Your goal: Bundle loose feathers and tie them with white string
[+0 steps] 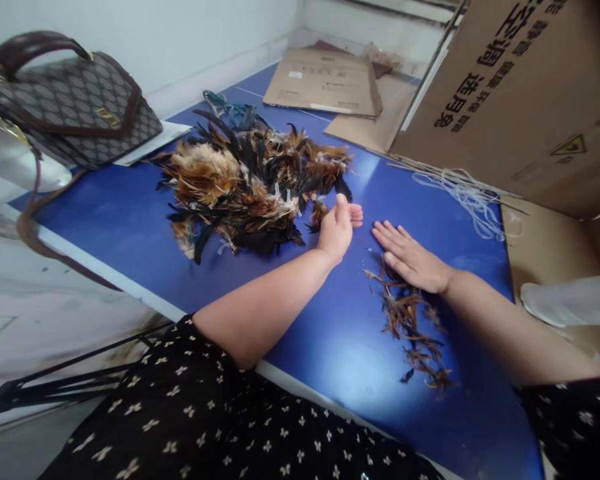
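Observation:
A large heap of brown, tan and black feathers (230, 180) covers the left middle of the blue table. My left hand (337, 229) is at the heap's right edge, on its side with the thumb up and fingers stretched out. Nothing shows in its grasp. My right hand (413, 257) lies palm down, fingers extended, close to the tabletop. Just beside and below it is a small strip of loose brown feathers (413, 327), strung out toward the table's front edge. Tiny feather bits lie between the two hands.
A patterned handbag (80, 107) with a brown handle stands at the back left. Flattened cardboard (325, 80) lies at the back, and a big printed carton (510, 100) rises on the right. White string (475, 200) is tangled by the blue table's (330, 347) right edge.

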`<control>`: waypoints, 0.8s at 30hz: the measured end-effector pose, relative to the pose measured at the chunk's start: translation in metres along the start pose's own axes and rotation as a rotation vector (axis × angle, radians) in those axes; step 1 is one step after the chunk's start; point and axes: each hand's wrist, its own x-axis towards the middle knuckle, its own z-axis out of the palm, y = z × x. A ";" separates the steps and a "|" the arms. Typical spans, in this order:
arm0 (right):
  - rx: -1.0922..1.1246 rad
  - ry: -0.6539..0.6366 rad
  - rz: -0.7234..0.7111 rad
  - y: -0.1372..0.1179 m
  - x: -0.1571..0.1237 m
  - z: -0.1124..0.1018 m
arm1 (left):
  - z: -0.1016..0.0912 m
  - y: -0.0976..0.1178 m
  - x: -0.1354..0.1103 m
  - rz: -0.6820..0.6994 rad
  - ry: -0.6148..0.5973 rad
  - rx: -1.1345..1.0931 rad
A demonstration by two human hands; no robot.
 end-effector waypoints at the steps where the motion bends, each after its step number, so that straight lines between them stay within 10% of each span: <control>1: 0.047 -0.037 -0.050 -0.010 -0.008 -0.003 | -0.001 0.001 0.002 0.005 0.016 -0.016; 5: 0.208 -0.112 -0.101 -0.038 -0.042 -0.028 | -0.006 0.006 0.010 0.008 0.100 -0.066; 9: 0.190 0.087 -0.015 -0.079 -0.053 -0.031 | -0.014 0.015 0.022 -0.014 0.177 -0.065; 16: 0.138 0.030 -0.300 -0.211 -0.017 0.075 | -0.037 0.035 0.046 -0.053 0.334 -0.151; 24: -0.107 0.271 0.076 -0.136 0.035 0.085 | -0.047 0.041 0.052 -0.088 0.402 -0.208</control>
